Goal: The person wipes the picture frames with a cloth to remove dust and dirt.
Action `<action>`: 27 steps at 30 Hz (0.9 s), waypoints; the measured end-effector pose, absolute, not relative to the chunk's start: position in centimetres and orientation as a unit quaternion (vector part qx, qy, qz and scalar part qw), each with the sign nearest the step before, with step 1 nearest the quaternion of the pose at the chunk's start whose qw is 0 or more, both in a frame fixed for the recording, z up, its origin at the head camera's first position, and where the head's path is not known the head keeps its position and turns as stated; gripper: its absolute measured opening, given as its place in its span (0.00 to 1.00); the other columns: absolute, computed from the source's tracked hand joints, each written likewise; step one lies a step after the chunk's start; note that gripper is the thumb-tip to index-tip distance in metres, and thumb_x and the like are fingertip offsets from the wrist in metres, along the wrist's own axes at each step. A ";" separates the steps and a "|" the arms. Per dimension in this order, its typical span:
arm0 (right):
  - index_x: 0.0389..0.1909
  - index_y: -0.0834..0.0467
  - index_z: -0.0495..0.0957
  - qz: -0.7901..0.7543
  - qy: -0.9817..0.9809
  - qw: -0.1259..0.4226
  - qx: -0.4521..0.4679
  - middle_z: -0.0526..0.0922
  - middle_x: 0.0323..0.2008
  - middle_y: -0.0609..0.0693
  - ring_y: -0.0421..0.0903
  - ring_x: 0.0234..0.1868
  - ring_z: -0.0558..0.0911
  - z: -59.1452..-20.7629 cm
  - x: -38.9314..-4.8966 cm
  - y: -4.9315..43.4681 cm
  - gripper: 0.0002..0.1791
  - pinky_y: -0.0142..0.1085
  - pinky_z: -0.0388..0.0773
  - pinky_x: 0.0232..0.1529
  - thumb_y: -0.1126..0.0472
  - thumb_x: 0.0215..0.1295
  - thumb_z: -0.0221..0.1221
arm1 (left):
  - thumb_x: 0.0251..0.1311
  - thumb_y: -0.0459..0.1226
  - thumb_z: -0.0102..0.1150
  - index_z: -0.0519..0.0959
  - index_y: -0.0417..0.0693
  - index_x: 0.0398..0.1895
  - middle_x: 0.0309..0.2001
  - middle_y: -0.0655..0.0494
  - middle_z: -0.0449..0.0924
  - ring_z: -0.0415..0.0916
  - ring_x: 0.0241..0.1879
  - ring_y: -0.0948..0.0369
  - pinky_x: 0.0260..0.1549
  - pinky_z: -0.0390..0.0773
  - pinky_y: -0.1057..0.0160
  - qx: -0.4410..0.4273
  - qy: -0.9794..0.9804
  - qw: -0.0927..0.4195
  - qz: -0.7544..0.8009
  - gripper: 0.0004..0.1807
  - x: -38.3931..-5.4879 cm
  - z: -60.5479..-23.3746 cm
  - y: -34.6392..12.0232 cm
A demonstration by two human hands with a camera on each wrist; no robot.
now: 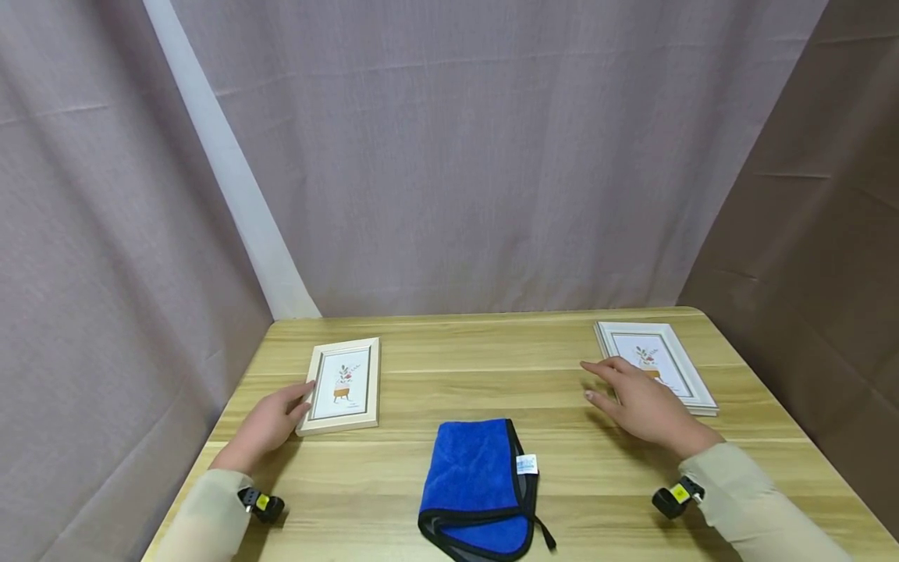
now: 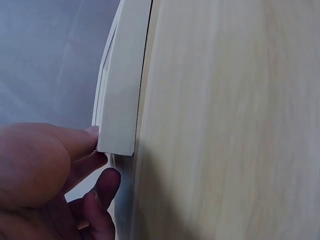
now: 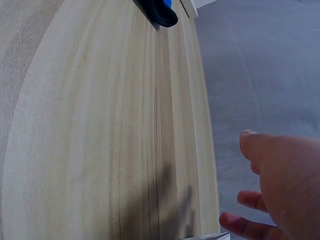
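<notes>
A cream picture frame (image 1: 373, 382) with a plant print lies face up on the left of the table. My left hand (image 1: 270, 421) pinches its near left corner, with the thumb over the face and curled fingertips (image 2: 102, 158) at the side. On the right, a white picture frame (image 1: 684, 367) with a similar print lies on top of another frame. Over its left side hovers my right hand (image 1: 642, 402), fingers loosely extended toward the left with nothing in them. It hides the near left part of the white frame.
A folded blue cloth (image 1: 474, 468) with black edging, a white tag and a cord lies front centre on the wooden table (image 1: 477, 367). Grey curtains (image 1: 492, 156) hang behind the table, and a brown curtain (image 1: 808, 257) hangs along its right side.
</notes>
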State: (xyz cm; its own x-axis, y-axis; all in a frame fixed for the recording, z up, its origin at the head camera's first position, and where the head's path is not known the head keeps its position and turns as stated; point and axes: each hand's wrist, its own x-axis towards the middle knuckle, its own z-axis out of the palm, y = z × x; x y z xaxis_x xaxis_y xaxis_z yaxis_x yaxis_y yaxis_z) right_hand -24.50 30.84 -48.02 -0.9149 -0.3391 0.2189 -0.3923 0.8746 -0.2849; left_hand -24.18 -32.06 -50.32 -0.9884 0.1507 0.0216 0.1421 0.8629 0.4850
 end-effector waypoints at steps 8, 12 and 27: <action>0.76 0.56 0.78 0.156 -0.966 0.082 0.187 0.81 0.65 0.58 0.59 0.55 0.88 -48.0 -24.4 31.4 0.30 0.62 0.86 0.47 0.51 0.79 0.68 | 0.82 0.35 0.58 0.72 0.35 0.79 0.73 0.26 0.72 0.68 0.73 0.27 0.71 0.68 0.28 0.077 0.964 0.006 0.255 0.27 -23.7 -50.1 -34.2; 0.75 0.56 0.79 0.159 -0.965 0.083 0.188 0.81 0.64 0.58 0.59 0.54 0.87 -48.2 -24.4 31.9 0.29 0.61 0.86 0.47 0.51 0.78 0.68 | 0.82 0.36 0.58 0.71 0.36 0.80 0.74 0.26 0.71 0.67 0.73 0.27 0.71 0.68 0.28 0.061 0.965 0.017 0.253 0.28 -23.4 -49.8 -34.7; 0.71 0.60 0.81 0.128 -0.977 0.079 0.153 0.80 0.64 0.68 0.68 0.56 0.86 -47.9 -26.4 38.0 0.26 0.69 0.84 0.46 0.52 0.80 0.66 | 0.77 0.35 0.62 0.77 0.34 0.74 0.66 0.26 0.79 0.77 0.65 0.29 0.63 0.75 0.29 0.054 0.971 -0.060 0.223 0.26 -23.4 -49.2 -33.2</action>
State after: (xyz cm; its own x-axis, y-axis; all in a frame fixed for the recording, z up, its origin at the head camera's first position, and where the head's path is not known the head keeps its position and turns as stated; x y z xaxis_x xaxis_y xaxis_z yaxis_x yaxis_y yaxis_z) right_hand -26.37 38.05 -47.91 -0.9404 -0.2791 0.1943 -0.3198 0.9202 -0.2259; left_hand -23.42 -33.21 -49.16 -0.9868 0.0784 0.1414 0.1323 0.8946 0.4268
